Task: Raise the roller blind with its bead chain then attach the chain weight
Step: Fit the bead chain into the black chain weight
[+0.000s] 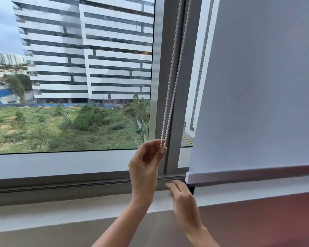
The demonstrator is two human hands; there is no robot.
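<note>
A white bead chain (173, 72) hangs as a two-strand loop down the grey window mullion (169, 104). My left hand (146, 168) pinches the bottom of the loop between thumb and fingertips. To the right, a pale grey roller blind (257, 86) is down, and its white bottom bar (239, 173) sits just above the sill. Below the bar's left end, my right hand (182, 198) lies on the sill with its fingers extended beside a small black part (191, 188). Whether that part is the chain weight cannot be made out.
The left window pane (70, 77) is uncovered and shows buildings and greenery outside. A grey frame rail (61, 184) and a white sill ledge (61, 211) run along the bottom. A narrow strip of glass shows between mullion and blind.
</note>
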